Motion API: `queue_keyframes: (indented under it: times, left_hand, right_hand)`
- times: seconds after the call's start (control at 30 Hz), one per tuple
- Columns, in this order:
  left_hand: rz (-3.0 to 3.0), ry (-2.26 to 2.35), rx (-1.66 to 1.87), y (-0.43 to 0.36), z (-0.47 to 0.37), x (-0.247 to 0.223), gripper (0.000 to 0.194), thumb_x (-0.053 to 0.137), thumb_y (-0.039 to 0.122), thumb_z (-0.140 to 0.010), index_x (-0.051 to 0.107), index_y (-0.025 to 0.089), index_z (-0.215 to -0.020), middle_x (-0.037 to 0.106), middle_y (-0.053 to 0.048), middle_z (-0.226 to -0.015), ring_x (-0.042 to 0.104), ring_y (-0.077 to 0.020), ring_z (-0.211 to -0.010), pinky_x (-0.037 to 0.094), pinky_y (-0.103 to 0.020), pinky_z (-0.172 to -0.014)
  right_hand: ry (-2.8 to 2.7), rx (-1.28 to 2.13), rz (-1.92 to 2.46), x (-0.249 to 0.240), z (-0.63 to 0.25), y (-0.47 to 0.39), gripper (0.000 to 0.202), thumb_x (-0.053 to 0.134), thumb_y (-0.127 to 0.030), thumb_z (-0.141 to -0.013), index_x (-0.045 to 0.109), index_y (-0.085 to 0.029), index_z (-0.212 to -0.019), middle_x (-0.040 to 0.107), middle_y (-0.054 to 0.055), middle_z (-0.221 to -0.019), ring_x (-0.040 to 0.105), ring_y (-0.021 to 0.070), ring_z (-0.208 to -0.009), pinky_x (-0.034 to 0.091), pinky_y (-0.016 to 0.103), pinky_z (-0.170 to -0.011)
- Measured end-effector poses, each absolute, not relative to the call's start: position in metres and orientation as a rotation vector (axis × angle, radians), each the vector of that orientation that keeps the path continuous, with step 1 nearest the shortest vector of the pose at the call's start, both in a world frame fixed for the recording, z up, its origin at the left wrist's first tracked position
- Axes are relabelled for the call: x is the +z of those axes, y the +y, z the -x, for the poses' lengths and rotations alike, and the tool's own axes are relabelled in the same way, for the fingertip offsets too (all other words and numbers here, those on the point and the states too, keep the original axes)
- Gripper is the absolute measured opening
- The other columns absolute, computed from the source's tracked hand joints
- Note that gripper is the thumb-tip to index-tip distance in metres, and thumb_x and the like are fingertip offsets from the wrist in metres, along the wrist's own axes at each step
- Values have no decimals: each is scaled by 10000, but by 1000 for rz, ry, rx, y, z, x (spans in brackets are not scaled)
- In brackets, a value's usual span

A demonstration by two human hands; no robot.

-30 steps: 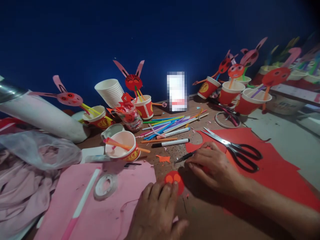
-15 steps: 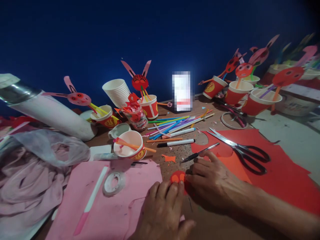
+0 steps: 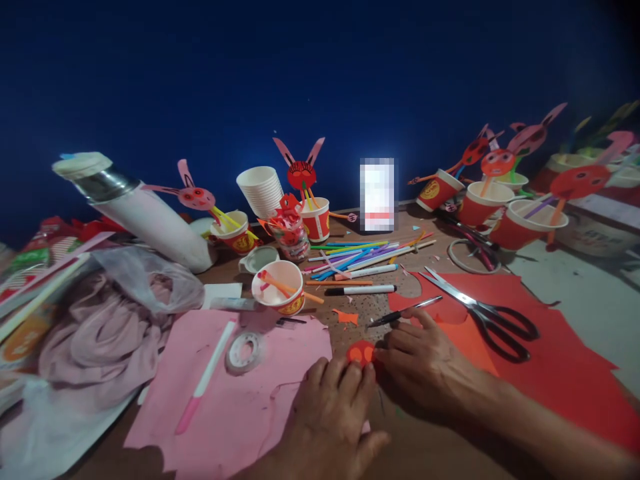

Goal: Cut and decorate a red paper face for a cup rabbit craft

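Note:
A small red paper disc (image 3: 361,352) with two orange ovals on it lies on the table between my hands. My left hand (image 3: 333,413) is open and rests palm down, its fingertips on the disc's near edge. From the other side, the bent fingers of my right hand (image 3: 425,360) press on the disc's right edge; its thumb is hidden. Just beyond the right knuckles is a black pen (image 3: 405,311). Large scissors (image 3: 483,310) with black handles lie opened on red paper (image 3: 560,347), next to an orange sheet (image 3: 465,340).
Pink paper (image 3: 200,407) on the left bears a tape roll (image 3: 243,352) and a pink-and-white marker (image 3: 206,377). Behind stand a paper cup (image 3: 280,287), coloured sticks (image 3: 370,257), a lit phone (image 3: 377,195), stacked cups (image 3: 260,190), a flask (image 3: 150,213) and several cups with paper rabbit figures (image 3: 301,175).
The view has swung left, so most things sit farther right and a little lower in it. Both hands stay on the red disc with little movement.

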State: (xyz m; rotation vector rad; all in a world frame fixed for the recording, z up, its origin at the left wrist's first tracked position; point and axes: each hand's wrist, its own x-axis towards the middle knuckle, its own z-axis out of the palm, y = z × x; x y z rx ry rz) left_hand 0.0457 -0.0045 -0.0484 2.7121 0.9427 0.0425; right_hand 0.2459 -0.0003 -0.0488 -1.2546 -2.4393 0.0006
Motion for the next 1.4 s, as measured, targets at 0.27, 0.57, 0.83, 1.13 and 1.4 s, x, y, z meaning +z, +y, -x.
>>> queue_keyframes:
  times: [0.27,0.57,0.83,1.13,1.4]
  left_hand:
    - [-2762,954,150,-7,-46,-48,570,502,495,-826,479,103,-1239,549,-152,-1188,445,-323,-1056,387,-529,-882]
    - [-2839,967,187,-9,-47,-42,412,531,325,-824,529,72,-1149,574,-147,-1097,467,-295,-950,421,-476,-819]
    - [-2880,977,211,-10,-47,-41,381,534,290,-822,524,95,-1148,569,-134,-1092,463,-278,-947,417,-454,-827]
    - [-2861,959,253,-10,-45,-41,377,528,335,-829,536,113,-1133,583,-138,-1104,482,-277,-965,427,-450,-824]
    - [-2806,926,371,-9,-41,-44,393,499,369,-839,565,95,-1113,620,-148,-1084,532,-287,-974,458,-464,-832]
  right_hand:
    - [-2433,47,1242,-43,-246,-1,196,458,-202,-830,636,-202,-748,590,16,-627,480,158,-609,291,378,-746]
    - [-2378,107,1250,-46,-247,1,200,465,-158,-790,655,-178,-731,632,24,-631,502,146,-595,288,349,-732]
    - [-2327,149,1226,-45,-250,3,188,470,-139,-784,656,-168,-780,672,21,-667,553,147,-613,275,330,-705]
    - [-2368,109,1194,-44,-246,1,204,464,-173,-820,665,-199,-840,630,30,-709,518,161,-674,263,348,-711]
    - [-2425,81,1227,-43,-232,0,130,536,-251,-804,658,-205,-803,604,52,-746,474,194,-725,270,367,-711]
